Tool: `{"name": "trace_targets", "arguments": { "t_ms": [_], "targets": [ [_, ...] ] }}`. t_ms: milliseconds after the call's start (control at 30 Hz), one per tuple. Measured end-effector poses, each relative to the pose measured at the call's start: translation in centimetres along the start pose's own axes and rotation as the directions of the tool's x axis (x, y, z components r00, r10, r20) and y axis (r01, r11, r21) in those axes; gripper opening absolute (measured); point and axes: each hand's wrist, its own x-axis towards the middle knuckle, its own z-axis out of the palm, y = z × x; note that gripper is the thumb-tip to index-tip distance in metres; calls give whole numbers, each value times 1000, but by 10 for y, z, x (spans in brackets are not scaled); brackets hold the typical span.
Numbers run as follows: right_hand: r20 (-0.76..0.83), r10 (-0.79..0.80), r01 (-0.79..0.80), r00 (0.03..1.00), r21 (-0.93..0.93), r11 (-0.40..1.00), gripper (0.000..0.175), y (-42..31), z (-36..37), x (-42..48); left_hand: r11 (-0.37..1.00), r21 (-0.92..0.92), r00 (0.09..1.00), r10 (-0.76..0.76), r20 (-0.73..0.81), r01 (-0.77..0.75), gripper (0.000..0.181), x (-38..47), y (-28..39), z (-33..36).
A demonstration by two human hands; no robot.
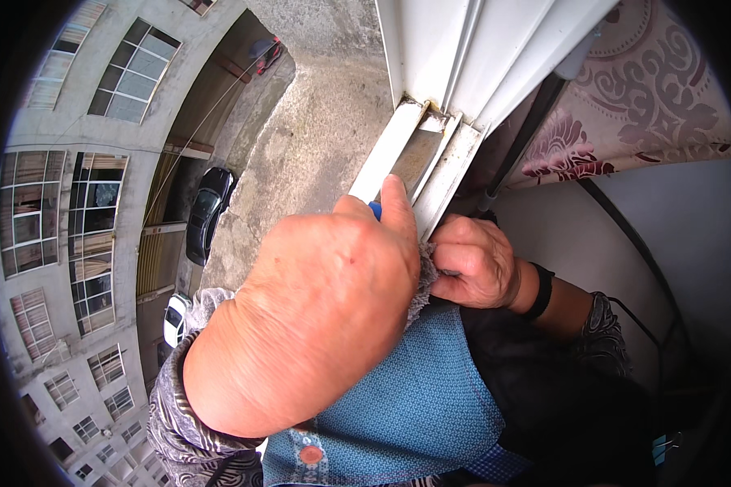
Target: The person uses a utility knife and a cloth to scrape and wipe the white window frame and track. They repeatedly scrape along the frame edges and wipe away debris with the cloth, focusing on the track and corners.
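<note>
My left hand (pixel 335 292) reaches over a white window frame's sill track (pixel 444 176), palm down, with its index finger stretched forward. It grips a tool with a blue handle (pixel 375 210), of which only a small piece shows. Ahead of that finger a flat, brownish strip (pixel 415 157) lies between the track's rails; I cannot tell whether it is the tool's blade or the channel floor. At the inner edge of the sill, my right hand (pixel 472 262) pinches a grey fluffy cloth (pixel 425 283). My left hand hides part of the cloth and the near track.
A white window jamb (pixel 451 55) rises at the track's far end, where dirt has gathered. Patterned curtain fabric (pixel 639 103) hangs on the right beside a dark pole (pixel 527 131). Outside, far below, a black car (pixel 210 213) and a white car (pixel 175 319) are parked by a building.
</note>
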Motion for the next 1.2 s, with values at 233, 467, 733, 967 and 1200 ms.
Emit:
{"name": "trace_targets", "arguments": {
  "t_ms": [233,467,733,967,1200],
  "targets": [
    [9,-5,5,1000,-3,1000,43,0,-1,-1,995,-90,994,41,-101,-50,53,7,-10,6],
    [3,4,-3,1000,-26,1000,43,-1,0,-2,987,-135,989,64,-135,-82,55,16,-20,12],
    [-13,21,-21,1000,-24,999,42,-3,1,-2,993,-109,975,-58,-216,35,59,12,-7,34],
    [-21,-1,0,1000,-29,1000,42,-1,2,-1,992,-122,987,-53,-152,34,59,-11,-7,23],
    [-21,-19,17,1000,-67,998,43,1,2,-3,998,-49,991,-53,-125,47,56,2,8,15]
  ]
}}
